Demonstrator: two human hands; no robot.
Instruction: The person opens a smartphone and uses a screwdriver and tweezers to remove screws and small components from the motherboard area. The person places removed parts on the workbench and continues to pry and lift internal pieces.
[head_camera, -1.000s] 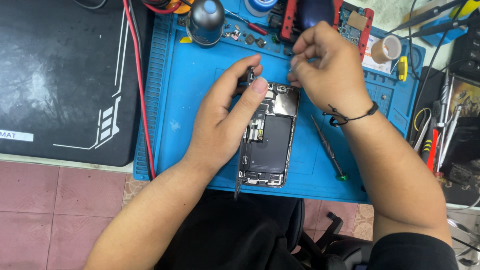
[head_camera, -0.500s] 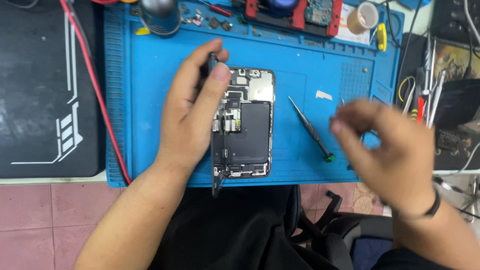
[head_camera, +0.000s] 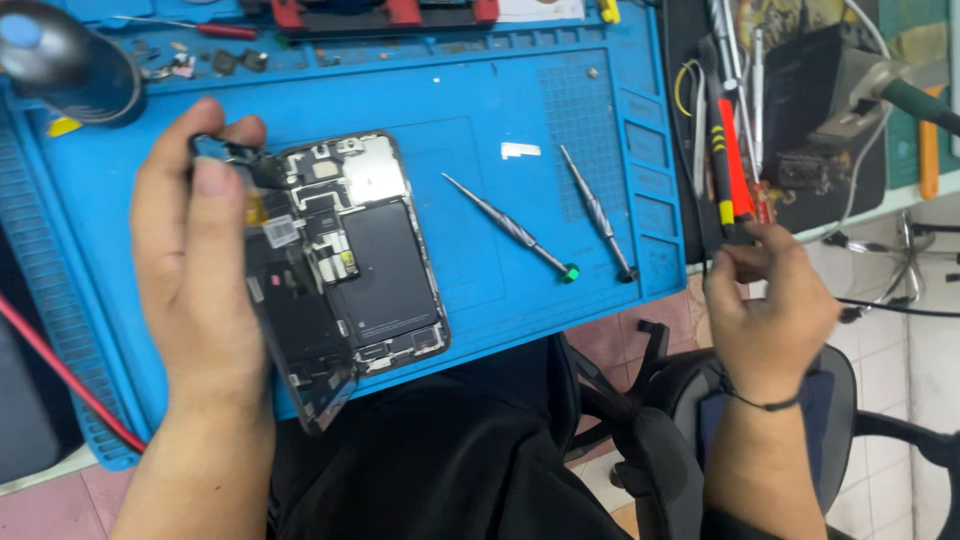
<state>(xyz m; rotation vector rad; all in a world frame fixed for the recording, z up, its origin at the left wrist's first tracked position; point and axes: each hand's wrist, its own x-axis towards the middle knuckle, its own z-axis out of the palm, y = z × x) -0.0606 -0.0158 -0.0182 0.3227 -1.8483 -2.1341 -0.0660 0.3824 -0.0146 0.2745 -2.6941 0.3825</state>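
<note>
Opened phone (head_camera: 365, 255) is lying on the blue work mat (head_camera: 480, 110), toward its left part, with the inner boards and the dark battery facing up. I am keeping my left hand (head_camera: 195, 270) over the left edge of the phone; the fingers are curled around the lifted screen panel (head_camera: 295, 330), which is standing tilted along that edge, and the thumb is pressing near the top corner. So this hand is closed on the panel. My right hand (head_camera: 770, 300) is hanging off the right edge of the mat, well apart from the phone. Its fingertips are pinching the end of a red and black screwdriver (head_camera: 728, 165) that is lying with other tools beside the mat. Two thin metal screwdrivers (head_camera: 555, 225) are lying on the mat between the phone and my right hand, nearly parallel, touched by neither hand. One red cable (head_camera: 60, 370) is crossing the left lower corner of the mat.
</note>
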